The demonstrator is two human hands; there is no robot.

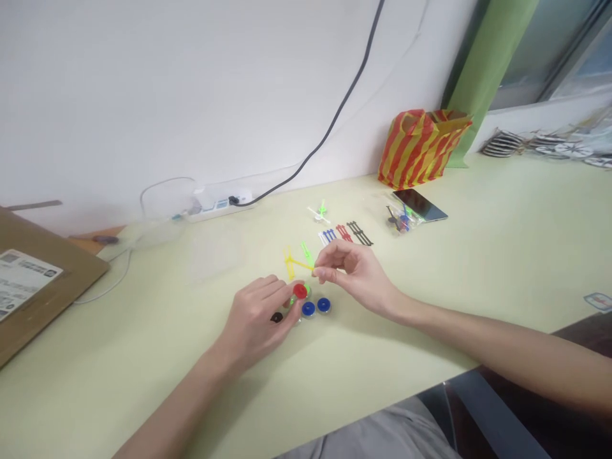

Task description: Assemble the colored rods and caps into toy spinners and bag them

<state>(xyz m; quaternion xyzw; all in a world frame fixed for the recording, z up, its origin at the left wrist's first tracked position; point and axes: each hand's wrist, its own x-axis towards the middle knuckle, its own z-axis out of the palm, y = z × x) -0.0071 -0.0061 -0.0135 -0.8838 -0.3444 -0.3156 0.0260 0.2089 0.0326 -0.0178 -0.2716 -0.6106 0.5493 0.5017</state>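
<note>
Between the thumb and fingertips of my left hand (261, 310) is a small red disc (299, 291). My right hand (351, 274) pinches one end of a thin yellow plastic stick (302, 264). Its far end meets or overlaps another yellow piece (289, 261); I cannot tell whether they are joined. Two blue discs (316, 307) lie just right of my left fingertips. A black disc (276, 317) shows partly under that hand, and something green is mostly hidden behind the red disc. One green stick (306, 254) lies beyond my right fingertips.
Behind my hands lie white, blue, red (343, 233) and black sticks (359, 233). A bag of small parts (400, 220) sits near a phone (421, 204) and a striped bag (423, 146). A cardboard box (43, 280) stands left; a power strip (220, 201) lies along the wall.
</note>
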